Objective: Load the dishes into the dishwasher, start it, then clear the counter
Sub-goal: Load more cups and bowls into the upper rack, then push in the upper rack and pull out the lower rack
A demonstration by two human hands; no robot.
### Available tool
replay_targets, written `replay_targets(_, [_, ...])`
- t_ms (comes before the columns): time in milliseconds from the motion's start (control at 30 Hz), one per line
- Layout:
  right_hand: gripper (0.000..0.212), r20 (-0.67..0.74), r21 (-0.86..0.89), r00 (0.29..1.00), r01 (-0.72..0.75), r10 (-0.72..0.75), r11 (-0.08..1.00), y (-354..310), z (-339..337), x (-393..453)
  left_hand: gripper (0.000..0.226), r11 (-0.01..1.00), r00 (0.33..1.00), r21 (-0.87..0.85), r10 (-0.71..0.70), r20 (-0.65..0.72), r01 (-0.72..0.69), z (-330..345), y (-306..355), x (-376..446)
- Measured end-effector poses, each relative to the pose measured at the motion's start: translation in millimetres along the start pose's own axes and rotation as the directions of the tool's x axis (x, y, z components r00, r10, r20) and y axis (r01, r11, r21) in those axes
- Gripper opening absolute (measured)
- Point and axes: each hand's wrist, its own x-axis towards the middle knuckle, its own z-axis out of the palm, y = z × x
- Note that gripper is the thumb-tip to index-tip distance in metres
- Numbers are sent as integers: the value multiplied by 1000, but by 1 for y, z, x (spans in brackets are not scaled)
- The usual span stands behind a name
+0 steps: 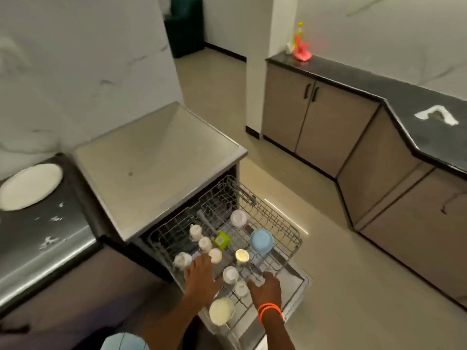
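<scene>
The dishwasher [161, 157] stands open with its wire upper rack [278, 218] pulled out. In the rack sit several upturned white cups [205, 244], a green cup [222, 240], a blue bowl [261, 240] and a pale bowl [222, 311] at the near end. My left hand [199, 279] reaches into the rack with straight fingers that touch a white cup [215, 255]. My right hand [265, 286], with orange bands on the wrist, rests on the rack's front right part, its fingers bent over the wire. A white plate [30, 186] lies on the counter [48, 238] at the left.
Crumbs or scraps lie scattered on the left counter. A second dark counter [414, 102] runs along the right wall over beige cabinets, with a pink object [301, 51] at its far end and white powder [436, 114] spilled on it. Tiled floor lies between.
</scene>
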Motion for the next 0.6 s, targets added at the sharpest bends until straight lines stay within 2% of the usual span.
replay_targets(167, [61, 98, -146, 995, 24, -9, 989, 28, -25, -18, 72, 987, 991, -94, -133, 1, 132, 9, 5, -53])
replay_targets(267, [63, 117, -175, 993, 33, -13, 984, 38, -30, -22, 75, 961, 978, -185, -206, 14, 205, 13, 3, -77])
replay_targets(367, [62, 198, -224, 980, 72, -27, 972, 44, -26, -23, 68, 929, 956, -233, -292, 12, 287, 19, -2, -103])
replay_targets(500, [31, 286, -246, 953, 170, -96, 954, 46, -26, -34, 65, 883, 917, -263, -399, 18, 389, 32, -7, -135])
replay_targets(600, [21, 341, -240, 925, 257, -167, 936, 55, -32, -38, 71, 819, 884, -364, -466, 31, 444, 51, -6, -151])
